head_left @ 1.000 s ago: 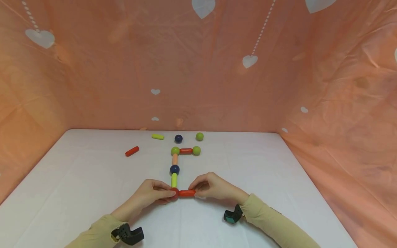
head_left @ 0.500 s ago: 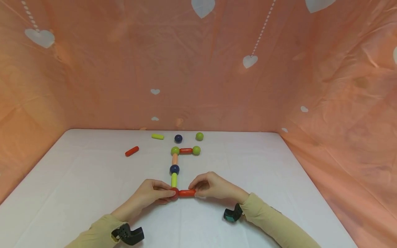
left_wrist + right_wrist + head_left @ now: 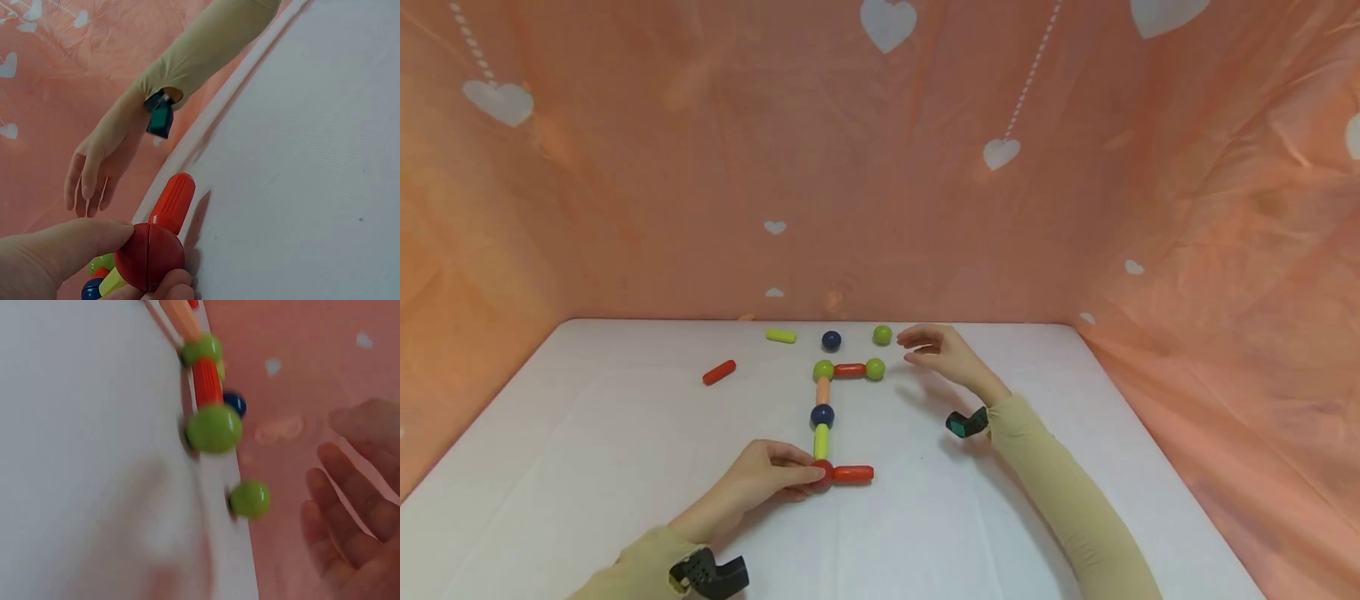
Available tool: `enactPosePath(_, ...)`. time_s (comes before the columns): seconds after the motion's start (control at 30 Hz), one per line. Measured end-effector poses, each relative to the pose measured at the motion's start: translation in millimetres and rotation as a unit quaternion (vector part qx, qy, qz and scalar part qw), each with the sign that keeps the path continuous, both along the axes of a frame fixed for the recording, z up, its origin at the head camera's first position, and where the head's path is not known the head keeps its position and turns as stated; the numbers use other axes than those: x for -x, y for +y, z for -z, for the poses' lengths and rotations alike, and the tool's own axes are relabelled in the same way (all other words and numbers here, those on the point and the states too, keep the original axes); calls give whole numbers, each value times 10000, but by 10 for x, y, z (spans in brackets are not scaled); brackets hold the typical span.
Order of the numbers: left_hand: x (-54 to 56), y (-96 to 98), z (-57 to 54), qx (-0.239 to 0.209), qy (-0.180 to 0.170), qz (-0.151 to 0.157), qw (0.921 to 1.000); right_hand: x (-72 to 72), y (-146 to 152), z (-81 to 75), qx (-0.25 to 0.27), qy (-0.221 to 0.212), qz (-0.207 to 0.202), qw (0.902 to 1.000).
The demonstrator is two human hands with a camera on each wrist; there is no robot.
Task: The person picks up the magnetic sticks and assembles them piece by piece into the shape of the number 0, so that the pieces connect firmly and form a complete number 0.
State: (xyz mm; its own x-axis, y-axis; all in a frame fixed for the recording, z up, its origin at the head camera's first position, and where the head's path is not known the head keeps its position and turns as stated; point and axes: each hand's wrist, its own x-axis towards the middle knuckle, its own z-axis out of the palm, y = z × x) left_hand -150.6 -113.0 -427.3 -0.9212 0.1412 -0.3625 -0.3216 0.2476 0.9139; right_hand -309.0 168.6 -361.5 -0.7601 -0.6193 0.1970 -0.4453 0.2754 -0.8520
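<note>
My left hand pinches a red ball between thumb and fingers at the near corner of a bracket-shaped chain. From that ball a red rod points right and a yellow-green rod runs away from me. Farther along come a dark blue ball, a peach rod and a green ball. Another red rod joins it to a second green ball. Holding nothing, my right hand hovers with relaxed fingers just right of a loose green ball.
Loose pieces lie toward the back of the white table: a dark blue ball, a short yellow-green rod and, farther left, a red rod. An orange cloth with white hearts walls the back and sides.
My right hand has let go of the near red rod and moved back to beside the loose green ball. The left hand keeps its hold on the red ball.
</note>
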Motion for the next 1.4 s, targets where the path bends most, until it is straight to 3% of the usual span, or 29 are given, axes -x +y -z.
enactPosePath(0.1,-2,-4,-4,-33,48,10,10000,158,-15,17,12,47,190,9998)
enactPosePath(0.27,-3,-4,-14,-70,34,49,10000,530,-53,248,-260,68,285,9992)
enactPosePath(0.37,1,2,-17,-80,-13,65,9999,668,-84,333,-514,40,371,9980)
enactPosePath(0.97,-5,6,0,-170,-21,151,9997,846,-284,492,-725,-204,146,9971)
enactPosePath(1.3,5,-6,10,-186,-39,150,9997,804,-343,514,-1338,-286,681,9882)
enactPosePath(1.4,6,-18,13,-197,-45,139,9997,744,-289,471,-1346,-128,705,9883)
